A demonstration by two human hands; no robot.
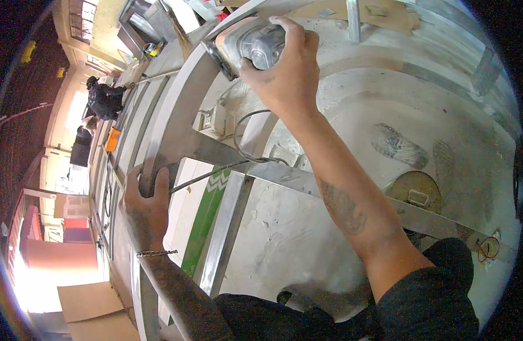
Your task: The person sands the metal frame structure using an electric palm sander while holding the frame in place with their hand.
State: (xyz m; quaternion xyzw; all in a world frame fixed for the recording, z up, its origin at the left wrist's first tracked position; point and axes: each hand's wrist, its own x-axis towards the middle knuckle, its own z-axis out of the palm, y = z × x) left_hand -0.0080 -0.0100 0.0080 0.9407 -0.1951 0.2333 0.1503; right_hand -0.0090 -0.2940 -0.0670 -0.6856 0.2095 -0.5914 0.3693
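Note:
My right hand (292, 74) is wrapped round the rounded grey body of an electric sander (255, 45). The sander's flat pad lies against a curved metal frame (184, 108), near the top of the view. Lower down on the left, my left hand (146, 199) grips the same frame, its thumb and fingers bent over the edge. A dark cable (210, 173) loops below the sander and runs to my left hand; whether the fingers also hold it is hidden. A chain bracelet circles my left wrist.
Inside the frame lies a dusty grey floor with a round hatch cover (415, 192). A white and green panel (201, 219) stands beside a metal bar (224, 233). Loose wires (488, 248) stick out at right. Farther left, a person (105, 98) in dark clothes works near an orange object (112, 139). Cardboard (93, 301) is lower left.

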